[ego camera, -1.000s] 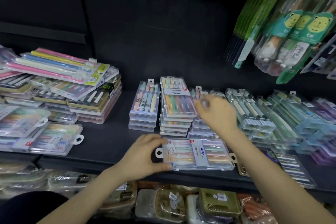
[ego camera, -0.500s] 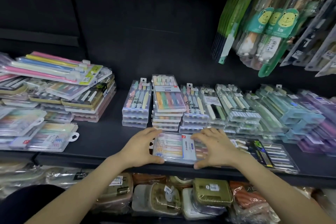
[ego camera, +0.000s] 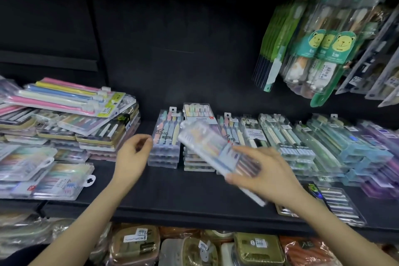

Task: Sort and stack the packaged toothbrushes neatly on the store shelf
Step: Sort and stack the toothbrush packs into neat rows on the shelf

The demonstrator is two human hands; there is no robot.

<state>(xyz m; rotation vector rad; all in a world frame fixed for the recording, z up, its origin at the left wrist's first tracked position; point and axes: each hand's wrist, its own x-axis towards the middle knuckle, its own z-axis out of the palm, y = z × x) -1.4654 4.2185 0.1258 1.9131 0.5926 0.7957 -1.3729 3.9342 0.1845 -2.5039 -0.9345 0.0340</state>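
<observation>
In the head view we see one clear pack [ego camera: 205, 142] of pastel toothbrushes, blurred and tilted, held above the middle of the shelf [ego camera: 172, 196], in front of the stacks along its back edge. Our right hand [ego camera: 259, 170] grasps its near end between fingers and thumb. Our left hand [ego camera: 133, 153] is loosely curled and holds nothing, just beside one stack of clear packs [ego camera: 165, 138]. One dark pack [ego camera: 332, 203] lies flat near the front right corner.

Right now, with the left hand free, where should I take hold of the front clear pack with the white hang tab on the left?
Probably best to take the clear pack by its tabbed short end, coming from the right across the bare shelf. It lies flat, other packs crowd its left and rear, and that end faces the left hand.
</observation>
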